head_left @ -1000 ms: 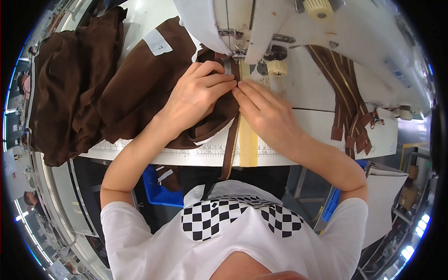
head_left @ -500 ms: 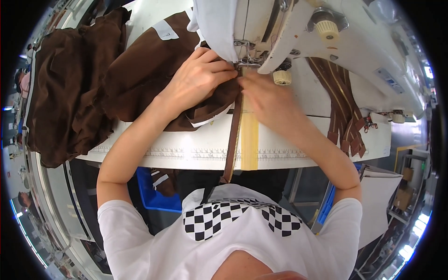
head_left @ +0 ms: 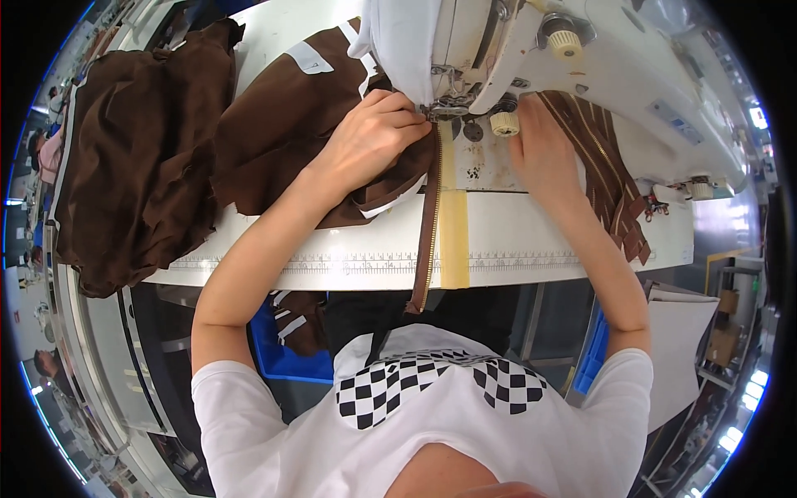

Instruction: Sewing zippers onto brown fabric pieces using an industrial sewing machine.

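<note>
My left hand (head_left: 375,134) is closed on the brown zipper (head_left: 429,228) and brown fabric (head_left: 257,158) beside the presser foot (head_left: 448,110) of the white sewing machine (head_left: 631,50). The zipper has gold teeth and hangs over the front edge along a yellow strip (head_left: 454,241). My right hand (head_left: 540,145) is just right of a cream knob (head_left: 504,124), next to a bunch of brown zippers (head_left: 606,145); its fingertips are partly hidden at the machine, so I cannot make out what they touch.
A second brown fabric pile (head_left: 137,158) lies at the left. The white table (head_left: 332,264) has a ruler along its front edge. Below are a blue bin (head_left: 290,369) holding brown fabric and a blue tray (head_left: 591,353). Other people (head_left: 46,145) are at the far left rim.
My right hand has let go of the zipper and moved up and right beside the knob and spare zippers. My left hand stays at the presser foot, closed on the work.
</note>
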`<state>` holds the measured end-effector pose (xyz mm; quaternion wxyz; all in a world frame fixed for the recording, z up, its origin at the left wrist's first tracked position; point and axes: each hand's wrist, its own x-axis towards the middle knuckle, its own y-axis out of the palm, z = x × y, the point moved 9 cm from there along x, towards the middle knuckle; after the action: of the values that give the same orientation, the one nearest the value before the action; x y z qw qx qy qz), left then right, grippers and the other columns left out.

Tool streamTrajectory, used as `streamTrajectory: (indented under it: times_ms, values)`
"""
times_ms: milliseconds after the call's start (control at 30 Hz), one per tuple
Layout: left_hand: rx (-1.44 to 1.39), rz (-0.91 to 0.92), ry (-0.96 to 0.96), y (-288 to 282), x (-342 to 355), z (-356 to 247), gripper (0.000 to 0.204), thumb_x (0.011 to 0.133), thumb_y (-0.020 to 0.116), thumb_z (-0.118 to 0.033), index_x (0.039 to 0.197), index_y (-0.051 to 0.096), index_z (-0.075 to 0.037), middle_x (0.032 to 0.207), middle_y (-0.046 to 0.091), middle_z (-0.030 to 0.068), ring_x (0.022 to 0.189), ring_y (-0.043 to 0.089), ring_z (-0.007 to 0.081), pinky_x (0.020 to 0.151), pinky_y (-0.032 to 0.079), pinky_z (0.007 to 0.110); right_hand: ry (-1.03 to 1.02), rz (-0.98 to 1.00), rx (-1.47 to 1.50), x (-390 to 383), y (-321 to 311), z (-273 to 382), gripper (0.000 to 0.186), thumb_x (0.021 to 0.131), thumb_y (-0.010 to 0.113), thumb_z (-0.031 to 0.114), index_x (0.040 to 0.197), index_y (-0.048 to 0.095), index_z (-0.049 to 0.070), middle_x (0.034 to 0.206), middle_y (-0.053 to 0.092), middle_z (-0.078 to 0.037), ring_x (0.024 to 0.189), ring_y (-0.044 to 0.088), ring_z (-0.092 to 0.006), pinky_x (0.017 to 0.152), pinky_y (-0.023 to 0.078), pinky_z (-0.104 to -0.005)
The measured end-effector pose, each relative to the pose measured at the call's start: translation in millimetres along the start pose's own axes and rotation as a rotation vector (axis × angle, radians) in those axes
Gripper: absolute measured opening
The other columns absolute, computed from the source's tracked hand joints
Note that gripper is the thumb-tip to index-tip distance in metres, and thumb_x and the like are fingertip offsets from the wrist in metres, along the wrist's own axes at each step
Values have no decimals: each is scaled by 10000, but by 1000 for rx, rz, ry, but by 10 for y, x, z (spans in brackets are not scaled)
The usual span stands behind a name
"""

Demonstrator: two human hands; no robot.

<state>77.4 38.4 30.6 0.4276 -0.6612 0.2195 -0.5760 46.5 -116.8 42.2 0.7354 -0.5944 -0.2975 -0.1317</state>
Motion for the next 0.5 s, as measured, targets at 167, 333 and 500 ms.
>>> streamTrajectory:
  times_ms: [167,333,500]
  values:
    - [-217,65,-146,-54,-64,109,141,736,614,-20,860,682,-17,868,668,78,919,595,232,863,465,338,-290,51,97,-491,-193,623,325,765,599,31,1089,619,8,1169,597,-162,1060,605,-300,876,508,-397]
    - [-459,492,-68,-386,-56,-370,160,745,670,-146,738,638,11,803,642,113,917,601,257,934,418,443,-442,234,438,-988,-244,1333,216,751,607,51,961,646,21,1089,617,-138,1046,608,-293,918,498,-398]
    - [-186,820,-79,-580,66,-441,168,719,721,-179,729,651,-27,780,640,93,898,608,250,932,437,385,-580,93,345,-1001,-294,1554,182,689,697,151,830,631,56,1035,630,-106,1022,618,-277,916,509,-372]
